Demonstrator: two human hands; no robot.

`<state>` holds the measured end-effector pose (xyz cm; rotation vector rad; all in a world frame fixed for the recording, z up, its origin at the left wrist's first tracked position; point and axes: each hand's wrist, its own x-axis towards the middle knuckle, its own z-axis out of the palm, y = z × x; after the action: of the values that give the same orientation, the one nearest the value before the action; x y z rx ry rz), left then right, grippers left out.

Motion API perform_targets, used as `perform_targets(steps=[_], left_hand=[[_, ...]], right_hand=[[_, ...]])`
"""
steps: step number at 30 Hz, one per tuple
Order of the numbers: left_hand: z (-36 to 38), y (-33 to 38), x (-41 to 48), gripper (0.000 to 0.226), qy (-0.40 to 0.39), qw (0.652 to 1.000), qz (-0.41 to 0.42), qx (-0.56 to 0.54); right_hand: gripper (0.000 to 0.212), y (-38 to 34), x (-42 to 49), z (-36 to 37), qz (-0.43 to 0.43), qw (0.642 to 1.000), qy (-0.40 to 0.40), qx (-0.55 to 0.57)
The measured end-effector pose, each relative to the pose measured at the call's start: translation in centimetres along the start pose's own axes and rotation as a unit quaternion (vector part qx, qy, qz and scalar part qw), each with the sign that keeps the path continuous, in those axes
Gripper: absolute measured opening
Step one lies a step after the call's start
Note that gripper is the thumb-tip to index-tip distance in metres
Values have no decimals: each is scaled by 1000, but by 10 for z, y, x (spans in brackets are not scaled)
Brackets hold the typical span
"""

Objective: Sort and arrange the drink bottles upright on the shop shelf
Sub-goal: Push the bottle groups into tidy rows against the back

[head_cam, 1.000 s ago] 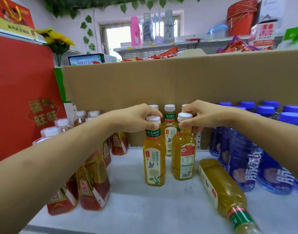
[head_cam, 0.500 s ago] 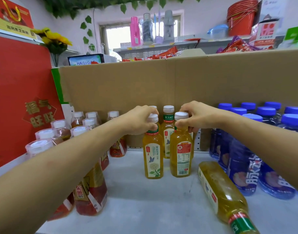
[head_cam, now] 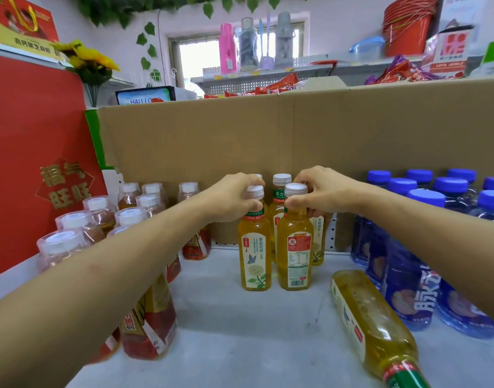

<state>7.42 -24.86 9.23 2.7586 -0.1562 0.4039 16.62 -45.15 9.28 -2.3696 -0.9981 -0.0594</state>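
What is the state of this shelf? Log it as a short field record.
left hand: grips top of butterfly-label tea bottle, upright
right hand: grips top of neighbouring tea bottle, upright
lying tea bottle: on its side, front right of shelf
blue-capped bottles: upright, right side
red-label bottles: upright, left side

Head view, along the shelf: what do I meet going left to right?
red box → red-label bottles → left hand → butterfly-label bottle → barcode-side bottle → right hand → fallen yellow bottle → blue-capped bottles
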Motion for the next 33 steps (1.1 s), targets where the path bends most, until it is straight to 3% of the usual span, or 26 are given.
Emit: perform_targets(steps=[6,12,18,20,26,33], left_hand=[[3,2,1,53,-6,1000,-3,-1],[8,5,1,53,4,1000,-6,-20],[7,3,-4,50,7,999,-12,-52],[2,4,-6,49,-3,999,-11,-50],[-14,3,-9,46,-79,997,2,-26],[-13,6,-10,45,-72,997,6,-38]], right_hand=[[26,-2,-3,1,6,999,-30,19],[41,-15,-13,-6,16,993,-96,64],[23,-24,-8,9,-41,995,43,-77],[15,-26,-8,4,-55,995,18,-81],[21,-25,-17,-18,-85,991,-103,6],[22,-21,-13,-18,-86,991,-106,10]])
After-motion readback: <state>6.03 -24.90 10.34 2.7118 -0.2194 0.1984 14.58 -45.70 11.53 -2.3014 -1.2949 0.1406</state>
